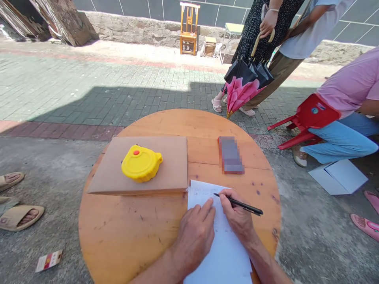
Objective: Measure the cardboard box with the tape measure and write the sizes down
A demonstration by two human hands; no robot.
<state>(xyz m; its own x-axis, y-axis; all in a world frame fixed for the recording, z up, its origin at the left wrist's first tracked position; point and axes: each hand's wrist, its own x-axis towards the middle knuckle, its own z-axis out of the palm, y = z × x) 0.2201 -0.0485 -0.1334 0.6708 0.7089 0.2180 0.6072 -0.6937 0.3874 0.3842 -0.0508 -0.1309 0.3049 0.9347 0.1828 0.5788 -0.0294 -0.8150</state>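
Observation:
A white sheet of paper (pixel 222 252) lies on the near right part of a round wooden table (pixel 124 232). My left hand (pixel 195 232) rests flat on the sheet, fingers stretched out. Beside it, my right hand (pixel 237 215) grips a black pen (pixel 241 205) whose tip touches the paper just under a few written lines. Further left, a yellow tape measure (pixel 140 163) with a red button sits on a flat brown cardboard box (pixel 168 173). A blurred dark rectangular object (pixel 231 155) lies beyond the paper.
A person in pink and blue sits on a tipped red plastic chair (pixel 308 116) at right. Two people stand behind the table, one holding a folded umbrella (pixel 242 85). Sandalled feet (pixel 17 217) are at left, a card (pixel 49 260) lies on the ground, a wooden chair (pixel 188 29) stands far back.

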